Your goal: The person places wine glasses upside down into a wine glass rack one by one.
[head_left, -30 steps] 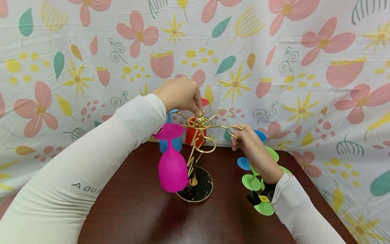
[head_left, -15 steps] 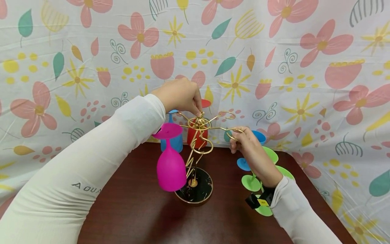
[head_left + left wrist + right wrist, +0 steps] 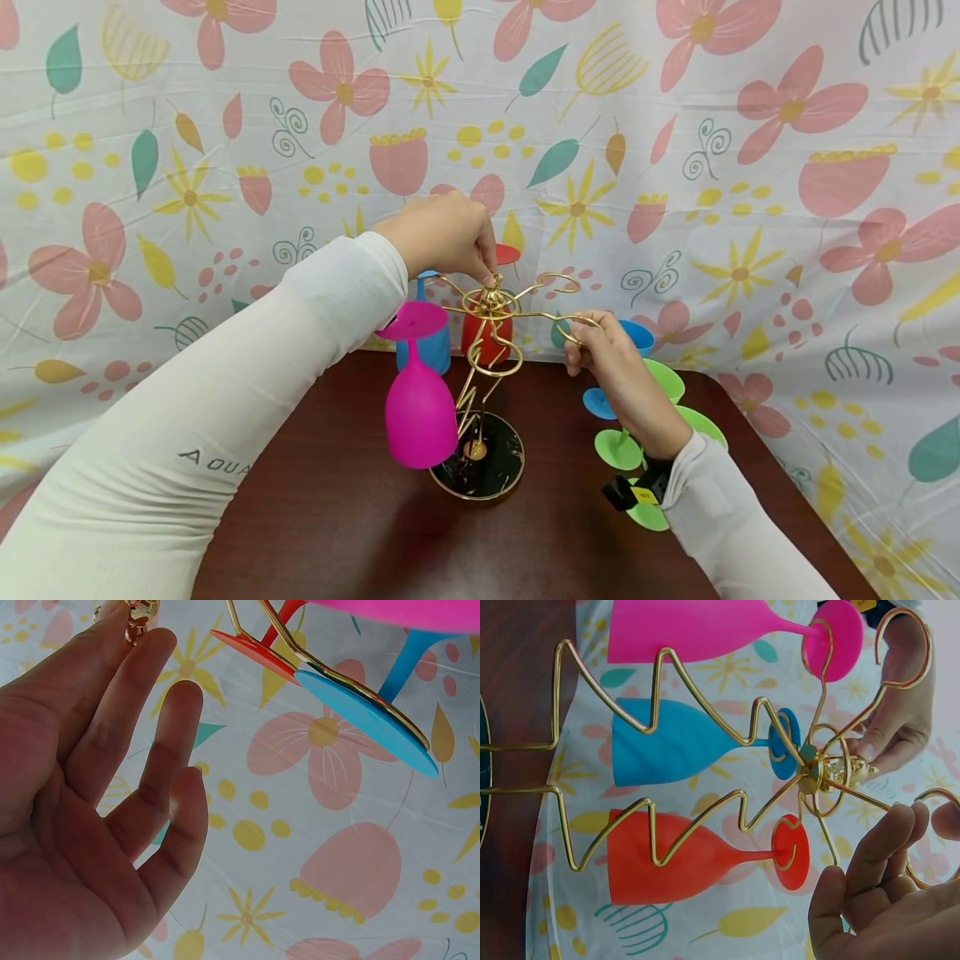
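Observation:
A gold wire stemware rack [image 3: 492,302] stands on a round black marbled base. My left hand [image 3: 450,233] pinches the knob at its top, fingertips and thumb together; in the left wrist view the other fingers extend loosely. At the right, my right hand [image 3: 626,375] pinches a curled end of one rack arm between thumb and fingers. Three goblets hang upside down by their feet: a magenta goblet [image 3: 422,417] at the front left, a blue goblet [image 3: 675,742] and a red goblet [image 3: 675,859] behind. The front and right loops hold no goblet.
Right of the rack, several green goblets [image 3: 663,379] and another blue goblet [image 3: 636,336] are on the dark wooden table [image 3: 315,500], partly hidden by my right hand and wrist. A flowered cloth [image 3: 225,250] hangs close behind the table's back edge.
The rack has turned slightly, its front loop and the magenta goblet shifting a little left and the red goblet a little right. My right hand moved slightly left with the arm; my left stayed.

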A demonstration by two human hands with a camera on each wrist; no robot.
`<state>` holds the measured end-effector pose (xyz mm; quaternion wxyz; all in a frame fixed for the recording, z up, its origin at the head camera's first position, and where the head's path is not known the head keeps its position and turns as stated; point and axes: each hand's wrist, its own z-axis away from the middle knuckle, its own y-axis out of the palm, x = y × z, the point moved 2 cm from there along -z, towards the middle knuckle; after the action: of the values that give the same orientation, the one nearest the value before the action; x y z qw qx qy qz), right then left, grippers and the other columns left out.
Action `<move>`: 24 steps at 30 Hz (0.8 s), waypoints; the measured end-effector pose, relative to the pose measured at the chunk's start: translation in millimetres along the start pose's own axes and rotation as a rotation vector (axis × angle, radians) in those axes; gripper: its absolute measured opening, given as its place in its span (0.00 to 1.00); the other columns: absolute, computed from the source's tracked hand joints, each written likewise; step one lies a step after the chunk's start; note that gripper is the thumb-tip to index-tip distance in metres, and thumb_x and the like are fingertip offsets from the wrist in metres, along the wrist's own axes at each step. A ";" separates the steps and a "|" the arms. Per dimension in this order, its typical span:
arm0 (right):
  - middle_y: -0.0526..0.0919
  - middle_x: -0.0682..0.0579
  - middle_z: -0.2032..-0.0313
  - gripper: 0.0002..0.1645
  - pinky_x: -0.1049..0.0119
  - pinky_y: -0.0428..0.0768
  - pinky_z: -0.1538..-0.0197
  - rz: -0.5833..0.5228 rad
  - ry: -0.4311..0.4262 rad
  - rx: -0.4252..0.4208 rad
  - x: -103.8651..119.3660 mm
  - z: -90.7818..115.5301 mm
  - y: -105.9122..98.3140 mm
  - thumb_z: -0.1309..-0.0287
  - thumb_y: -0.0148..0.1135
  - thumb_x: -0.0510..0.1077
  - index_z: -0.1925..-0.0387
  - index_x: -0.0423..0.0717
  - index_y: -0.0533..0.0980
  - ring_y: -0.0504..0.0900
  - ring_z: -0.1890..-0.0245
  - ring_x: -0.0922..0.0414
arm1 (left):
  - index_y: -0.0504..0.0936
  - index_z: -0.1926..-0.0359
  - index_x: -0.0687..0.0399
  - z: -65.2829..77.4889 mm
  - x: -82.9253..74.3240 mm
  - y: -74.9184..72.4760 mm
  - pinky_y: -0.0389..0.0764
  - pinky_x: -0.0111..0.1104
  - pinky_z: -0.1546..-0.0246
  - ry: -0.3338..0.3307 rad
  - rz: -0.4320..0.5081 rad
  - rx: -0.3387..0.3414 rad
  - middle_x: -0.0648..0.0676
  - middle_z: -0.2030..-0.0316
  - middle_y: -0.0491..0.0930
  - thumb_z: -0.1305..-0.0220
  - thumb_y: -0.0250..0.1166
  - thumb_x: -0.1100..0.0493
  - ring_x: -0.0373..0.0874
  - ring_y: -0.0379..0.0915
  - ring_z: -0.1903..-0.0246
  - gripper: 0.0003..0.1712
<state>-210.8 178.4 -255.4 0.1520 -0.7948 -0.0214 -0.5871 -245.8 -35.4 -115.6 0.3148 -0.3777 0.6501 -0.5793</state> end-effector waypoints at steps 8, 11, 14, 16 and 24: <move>0.67 0.53 0.70 0.20 0.67 0.73 0.59 0.008 -0.008 -0.009 -0.8 -0.6 -1.2 0.33 0.45 0.59 0.52 0.49 0.59 0.69 0.68 0.56 | 0.86 0.74 0.33 0.2 0.2 0.2 0.75 0.38 0.68 0.016 0.012 -0.026 0.36 0.72 0.81 0.50 0.71 0.44 0.35 0.73 0.64 0.04; 0.67 0.53 0.69 0.20 0.67 0.73 0.59 0.016 -0.013 -0.010 -1.1 -0.9 -1.7 0.33 0.45 0.59 0.52 0.49 0.59 0.69 0.68 0.56 | 0.86 0.74 0.32 -0.4 0.0 0.3 0.75 0.38 0.67 0.015 0.009 -0.023 0.36 0.72 0.81 0.50 0.71 0.44 0.34 0.73 0.63 0.04; 0.68 0.52 0.70 0.19 0.66 0.73 0.59 0.026 -0.018 -0.007 -1.1 -0.9 -2.3 0.32 0.44 0.58 0.52 0.48 0.59 0.69 0.68 0.55 | 0.86 0.74 0.31 -0.7 0.0 0.3 0.75 0.38 0.68 0.010 0.005 -0.015 0.36 0.72 0.81 0.50 0.71 0.43 0.34 0.73 0.64 0.04; 0.68 0.52 0.70 0.18 0.65 0.73 0.58 0.035 -0.019 -0.008 -1.0 -0.6 -2.7 0.31 0.44 0.57 0.52 0.48 0.60 0.69 0.68 0.55 | 0.86 0.74 0.31 -1.2 0.3 0.2 0.75 0.38 0.68 0.011 -0.002 -0.008 0.36 0.71 0.81 0.50 0.71 0.43 0.35 0.73 0.64 0.04; 0.68 0.52 0.71 0.24 0.61 0.72 0.55 0.076 -0.015 0.006 -0.9 1.3 -4.7 0.33 0.44 0.61 0.49 0.47 0.59 0.70 0.65 0.50 | 0.85 0.62 0.31 4.1 6.4 -4.8 0.76 0.34 0.64 0.087 -0.010 0.026 0.41 0.67 0.81 0.48 0.67 0.40 0.37 0.73 0.64 0.12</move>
<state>-210.8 183.3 -255.6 0.1764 -0.7988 0.0059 -0.5751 -245.1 -43.2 -111.2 0.2885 -0.3512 0.6536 -0.6051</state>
